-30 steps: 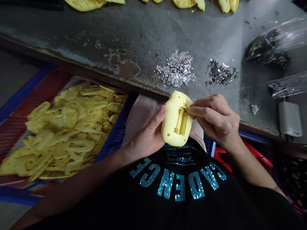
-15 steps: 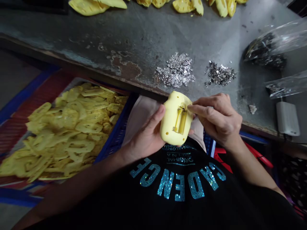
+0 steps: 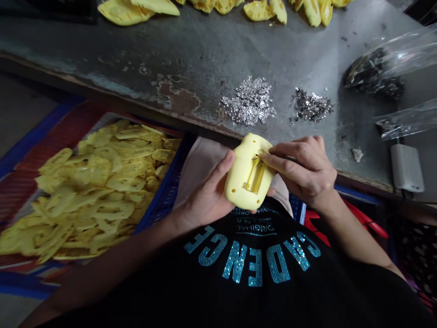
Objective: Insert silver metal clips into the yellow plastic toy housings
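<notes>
My left hand (image 3: 210,193) is wrapped round a yellow plastic shell (image 3: 241,171), thumb along its left side and fingers beneath. The shell has a battery compartment (image 3: 255,176) facing up and small round holes near its edges. My right hand (image 3: 303,168) is closed in a pinch, its thumb and forefinger at the upper end of the compartment. Whatever sits between those fingertips is hidden or too small to name. Past the shell, on the table, lie a pile of small silvery metal pieces (image 3: 251,101) and a smaller pile of darker metal pieces (image 3: 312,107).
A blue and red crate (image 3: 58,125) on the left holds many flat yellow plastic parts (image 3: 102,182). More yellow shells (image 3: 126,11) line the far side of the metal table (image 3: 136,54). Clear bags of metal pieces (image 3: 375,75) and a white box (image 3: 407,167) are at the right.
My right hand has moved slightly left and its fingertips have come further over the upper end of the battery compartment. The shell has tilted a little in my left hand.
</notes>
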Demonstrator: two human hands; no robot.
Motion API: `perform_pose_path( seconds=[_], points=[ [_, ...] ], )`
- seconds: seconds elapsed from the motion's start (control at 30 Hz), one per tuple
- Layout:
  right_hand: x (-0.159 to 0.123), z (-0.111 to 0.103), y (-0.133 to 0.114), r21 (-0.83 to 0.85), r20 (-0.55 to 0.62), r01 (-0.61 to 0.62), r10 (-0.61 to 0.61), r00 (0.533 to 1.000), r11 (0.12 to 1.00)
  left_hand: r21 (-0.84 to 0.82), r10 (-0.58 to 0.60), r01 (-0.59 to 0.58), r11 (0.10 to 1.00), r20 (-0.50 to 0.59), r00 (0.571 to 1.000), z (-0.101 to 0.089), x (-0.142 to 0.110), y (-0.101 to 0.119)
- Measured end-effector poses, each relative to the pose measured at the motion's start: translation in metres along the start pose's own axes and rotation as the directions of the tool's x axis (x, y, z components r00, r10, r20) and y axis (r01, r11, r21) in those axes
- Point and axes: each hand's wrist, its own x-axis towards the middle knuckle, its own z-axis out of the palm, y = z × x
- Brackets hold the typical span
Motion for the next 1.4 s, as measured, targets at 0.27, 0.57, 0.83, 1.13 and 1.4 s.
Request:
perform_pose_path(
  seconds=[0.27, 0.57, 0.83, 1.13, 1.4],
  points=[
    [0.005, -0.004, 0.003, 0.112, 0.043, -0.099, 0.095, 0.995, 0.989, -0.047, 0.038, -0.038, 0.998, 0.001, 0.999, 0.002, -0.001, -0.002],
    [0.008, -0.012, -0.002, 0.241, 0.085, -0.23, 0.215, 0.973, 0.943, 0.013, 0.151, -0.151, 0.988, -0.105, 0.983, 0.007, 0.0, -0.006],
    [0.031, -0.019, 0.019, 0.4, 0.394, -0.388, 0.226, 0.891, 0.83, 0.228, 0.296, -0.252, 0.941, -0.19, 0.936, 0.008, -0.003, -0.009],
    [0.026, 0.01, 0.014, 0.561, 0.328, -0.426, 0.282, 0.902, 0.71, 0.347, 0.39, -0.32, 0.882, -0.155, 0.908, -0.001, -0.013, -0.01],
    [-0.007, 0.042, -0.001, 0.581, -0.028, -0.347, 0.445, 0.895, 0.736, 0.697, 0.377, -0.22, 0.682, -0.078, 0.923, -0.008, -0.029, 0.008]
  ],
)
